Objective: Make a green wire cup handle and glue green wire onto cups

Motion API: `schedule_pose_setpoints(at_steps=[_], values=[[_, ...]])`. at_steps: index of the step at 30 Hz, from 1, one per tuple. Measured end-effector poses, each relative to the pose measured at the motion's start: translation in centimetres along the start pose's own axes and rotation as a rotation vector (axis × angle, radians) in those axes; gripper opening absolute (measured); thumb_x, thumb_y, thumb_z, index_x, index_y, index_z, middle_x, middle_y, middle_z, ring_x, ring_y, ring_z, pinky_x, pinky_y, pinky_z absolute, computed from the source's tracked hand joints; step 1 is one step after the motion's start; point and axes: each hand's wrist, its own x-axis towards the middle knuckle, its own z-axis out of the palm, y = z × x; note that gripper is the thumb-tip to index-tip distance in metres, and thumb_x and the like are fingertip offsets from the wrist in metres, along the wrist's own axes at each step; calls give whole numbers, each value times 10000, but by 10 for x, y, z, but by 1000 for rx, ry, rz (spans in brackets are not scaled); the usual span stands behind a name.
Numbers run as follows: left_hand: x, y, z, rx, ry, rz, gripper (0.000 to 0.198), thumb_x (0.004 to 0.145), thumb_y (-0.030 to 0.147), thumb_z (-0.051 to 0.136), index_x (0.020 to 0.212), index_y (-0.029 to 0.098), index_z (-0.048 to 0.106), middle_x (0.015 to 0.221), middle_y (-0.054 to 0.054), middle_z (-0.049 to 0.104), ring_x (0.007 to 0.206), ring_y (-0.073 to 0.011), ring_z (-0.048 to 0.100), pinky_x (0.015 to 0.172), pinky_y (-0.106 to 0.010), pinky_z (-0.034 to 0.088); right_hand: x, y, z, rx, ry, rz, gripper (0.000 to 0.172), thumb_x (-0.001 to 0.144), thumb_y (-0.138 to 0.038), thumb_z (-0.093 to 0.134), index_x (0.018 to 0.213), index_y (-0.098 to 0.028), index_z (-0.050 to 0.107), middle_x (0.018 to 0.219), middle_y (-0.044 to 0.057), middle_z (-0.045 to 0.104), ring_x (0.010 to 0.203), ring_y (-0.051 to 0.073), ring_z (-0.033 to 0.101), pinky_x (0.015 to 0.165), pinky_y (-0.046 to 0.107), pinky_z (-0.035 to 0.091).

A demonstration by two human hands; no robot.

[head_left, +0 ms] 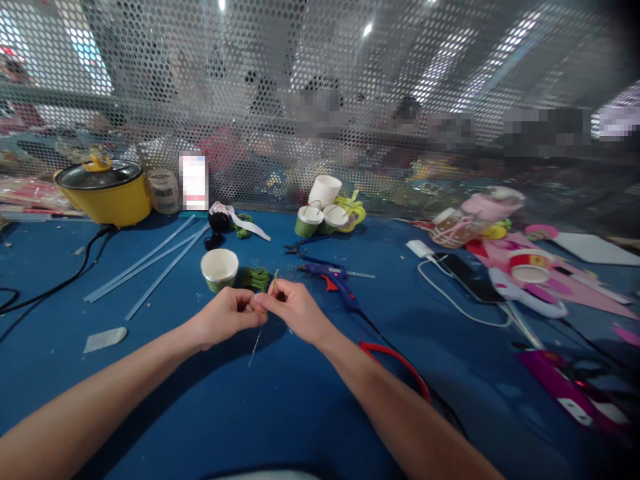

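Observation:
My left hand and my right hand meet over the blue table, their fingertips pinched together on a thin wire. A short green yarn end sticks up above the right fingers. The wire's bare lower part hangs below the fingertips. Just behind the hands lies a bundle of green yarn. To its left stands a white paper cup with a green lower part. A blue hot glue gun lies right of my right hand. The fingers partly hide what they grip.
Clear glue sticks lie at left, before a yellow electric pot. Pliers and more cups sit behind. Red handles lie beside my right forearm. At right are a phone, cables and a purple power strip.

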Motion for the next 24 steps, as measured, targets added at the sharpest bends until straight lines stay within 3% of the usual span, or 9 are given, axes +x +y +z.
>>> schedule_pose_setpoints(at_steps=[7, 14, 24], values=[[-2, 5, -1, -88, -17, -23, 178, 639, 279, 614, 595, 138, 515, 522, 64, 411, 481, -53, 292, 465, -208, 211, -3, -6, -3, 339, -232, 7, 257, 764, -426, 502, 715, -175, 467, 651, -21, 484, 518, 77, 423, 453, 206, 353], [0, 3, -1, -29, 2, -18, 200, 653, 305, 609, 617, 135, 510, 497, 76, 346, 472, -53, 259, 445, -207, 186, -3, -5, -2, 130, -119, 34, 247, 776, -384, 488, 640, -181, 447, 481, -65, 403, 420, 67, 347, 420, 212, 272], [0, 1, 1, -24, 10, -17, 192, 646, 297, 601, 605, 142, 496, 509, 77, 338, 485, -58, 246, 463, -219, 178, -1, -3, 0, -13, 20, -23, 327, 725, -416, 538, 545, -175, 409, 498, -55, 378, 488, 75, 306, 461, 222, 248]])
